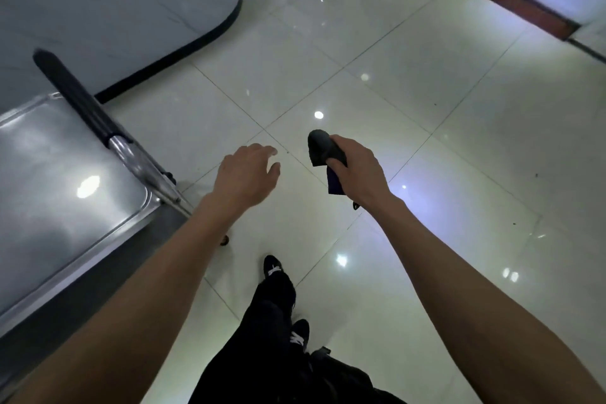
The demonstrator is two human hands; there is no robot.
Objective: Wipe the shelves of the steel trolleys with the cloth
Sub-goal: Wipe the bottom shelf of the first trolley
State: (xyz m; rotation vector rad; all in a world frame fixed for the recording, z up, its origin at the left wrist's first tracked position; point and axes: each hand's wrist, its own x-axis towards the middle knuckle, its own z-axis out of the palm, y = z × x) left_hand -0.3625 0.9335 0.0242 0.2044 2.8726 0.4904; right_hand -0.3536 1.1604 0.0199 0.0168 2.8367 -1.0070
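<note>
Over glossy white floor tiles [426, 108], the right hand [357, 170] grips a bunched dark cloth [323, 149], the left hand [244, 174] hangs spread and empty beside the shiny steel trolley's top shelf [65, 174] and black-gripped handle [75, 92].

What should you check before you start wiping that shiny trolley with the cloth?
1. Cloth in hand: ok, the right hand grips it, bunched.
2. Left hand free: ok, open and empty.
3. Trolley within reach: ok, beside the left arm.
4. Top shelf clear of things: ok for the part in view.
5. Cloth on the shelf: not ok, it is over the floor.
6. Lower shelves: cannot tell, hidden.
</note>
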